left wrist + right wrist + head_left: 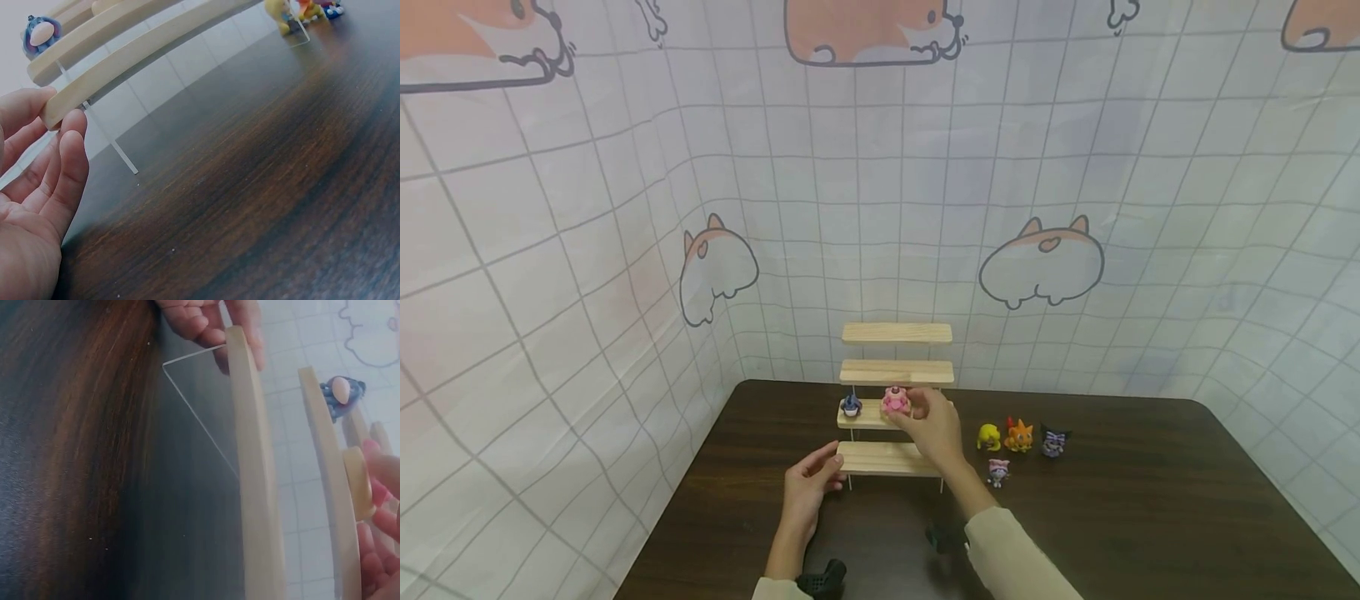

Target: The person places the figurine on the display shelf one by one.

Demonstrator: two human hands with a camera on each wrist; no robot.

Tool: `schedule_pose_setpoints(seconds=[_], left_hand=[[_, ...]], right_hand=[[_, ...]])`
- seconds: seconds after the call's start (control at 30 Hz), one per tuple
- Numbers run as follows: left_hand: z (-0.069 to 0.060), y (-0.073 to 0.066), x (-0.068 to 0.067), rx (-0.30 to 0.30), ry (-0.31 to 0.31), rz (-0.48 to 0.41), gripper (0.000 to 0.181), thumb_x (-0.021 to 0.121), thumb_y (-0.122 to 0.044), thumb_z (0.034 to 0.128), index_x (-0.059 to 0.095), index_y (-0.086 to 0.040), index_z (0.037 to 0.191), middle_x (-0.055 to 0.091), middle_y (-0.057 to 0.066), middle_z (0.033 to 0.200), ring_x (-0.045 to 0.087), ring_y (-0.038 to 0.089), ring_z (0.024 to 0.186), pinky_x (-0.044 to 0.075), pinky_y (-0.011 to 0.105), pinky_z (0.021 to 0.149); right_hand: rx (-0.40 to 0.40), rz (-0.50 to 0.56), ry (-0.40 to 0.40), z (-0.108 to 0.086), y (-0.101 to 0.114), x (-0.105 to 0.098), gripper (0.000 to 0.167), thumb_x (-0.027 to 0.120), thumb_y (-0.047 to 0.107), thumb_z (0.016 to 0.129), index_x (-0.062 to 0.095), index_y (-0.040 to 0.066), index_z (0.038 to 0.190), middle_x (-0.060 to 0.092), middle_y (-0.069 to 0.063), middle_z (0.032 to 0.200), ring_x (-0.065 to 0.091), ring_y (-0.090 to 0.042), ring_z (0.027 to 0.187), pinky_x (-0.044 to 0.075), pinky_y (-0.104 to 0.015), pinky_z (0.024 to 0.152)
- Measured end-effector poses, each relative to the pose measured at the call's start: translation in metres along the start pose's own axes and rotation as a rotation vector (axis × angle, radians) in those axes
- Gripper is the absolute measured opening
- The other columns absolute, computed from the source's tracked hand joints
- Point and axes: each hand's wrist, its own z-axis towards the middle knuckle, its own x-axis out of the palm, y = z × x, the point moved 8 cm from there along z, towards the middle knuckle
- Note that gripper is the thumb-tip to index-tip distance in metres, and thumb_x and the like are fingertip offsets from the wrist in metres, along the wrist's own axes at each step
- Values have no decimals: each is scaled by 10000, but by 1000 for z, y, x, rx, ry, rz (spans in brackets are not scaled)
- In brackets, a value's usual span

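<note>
A tiered wooden display rack [887,459] with thin clear supports stands on the table. My left hand [805,492] pinches the left end of its lowest board, thumb on top and fingers beneath, as the left wrist view shows. On the second board from the bottom, my right hand [936,429] holds a pink figurine [895,400] between thumb and fingers. In the right wrist view, a pale round base [358,484] under the figurine is at the board's surface. To its left, a blue donkey figurine [851,406] sits on the same board.
Right of the rack stand a yellow figurine [988,437], an orange figurine [1019,436], a dark purple figurine [1054,442] and a small pink-and-white figurine [997,472]. The dark wooden table [1150,500] meets a grid-patterned cloth backdrop [880,183]. A black object [823,578] is by my left wrist.
</note>
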Motion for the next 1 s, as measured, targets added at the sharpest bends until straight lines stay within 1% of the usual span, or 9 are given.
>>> schedule_pose_setpoints(seconds=[0.03, 0.13, 0.27, 0.37, 0.47, 0.53, 0.63, 0.83, 1.0], left_hand=[[0, 0, 0, -1, 0, 1, 433, 763, -188, 936, 673, -7, 1319, 740, 9, 937, 705, 114, 744, 609, 247, 679], [-1, -1, 0, -2, 0, 7, 436, 759, -195, 940, 670, -9, 1324, 740, 11, 946, 705, 114, 748, 609, 247, 680], [-1, -1, 0, 5, 7, 12, 458, 745, -208, 954, 648, 12, 1343, 741, 1, 959, 702, 111, 750, 607, 247, 676], [-1, -1, 0, 6, 10, 13, 465, 738, -211, 960, 638, 17, 1353, 742, -1, 968, 701, 108, 750, 607, 247, 675], [-2, -2, 1, 5, 6, 12, 458, 742, -205, 956, 645, 6, 1350, 743, 10, 981, 703, 110, 752, 607, 248, 676], [-2, -2, 0, 2, 3, 12, 453, 748, -205, 951, 652, -6, 1347, 743, 19, 987, 705, 111, 754, 608, 248, 679], [-2, -1, 0, 2, 2, 15, 452, 749, -205, 950, 654, -8, 1346, 744, 25, 993, 706, 112, 754, 608, 246, 680], [-2, -1, 0, 3, 0, 9, 452, 751, -200, 948, 655, -4, 1343, 742, 17, 980, 708, 112, 746, 608, 246, 675], [-2, -2, 0, 1, -2, 13, 451, 752, -205, 948, 657, -5, 1341, 741, 17, 970, 708, 114, 748, 609, 247, 676]], right_hand=[[-13, 23, 2, -2, 0, -1, 439, 871, 306, 829, 711, 82, 1170, 727, -84, 1094, 672, -215, 895, 546, -353, 779], [-49, 96, 3, -7, -5, -6, 420, 861, 283, 842, 705, 79, 1174, 702, -98, 1068, 689, -236, 925, 567, -335, 803], [-81, 199, 20, -15, -12, -16, 361, 848, 213, 853, 710, 96, 1166, 719, -77, 1016, 688, -203, 912, 570, -268, 799], [-73, 267, 39, -20, -18, -26, 296, 829, 162, 867, 727, 94, 1136, 739, -70, 973, 674, -151, 878, 555, -227, 778], [-48, 296, 35, -25, -27, -37, 237, 814, 144, 881, 743, 73, 1095, 742, -85, 935, 654, -99, 831, 539, -203, 751], [-35, 304, 22, -29, -33, -45, 202, 808, 151, 889, 751, 79, 1070, 743, -90, 925, 647, -77, 810, 535, -196, 746], [-14, 303, -1, -36, -41, -59, 185, 800, 170, 901, 756, 88, 1060, 742, -100, 927, 647, -78, 803, 530, -205, 746], [37, 265, -23, -45, -59, -84, 205, 772, 187, 927, 740, 76, 1095, 739, -80, 992, 652, -71, 850, 535, -208, 777], [87, 261, -26, -49, -75, -100, 232, 749, 186, 946, 720, 44, 1127, 730, -104, 1026, 656, -77, 828, 575, -240, 720]])
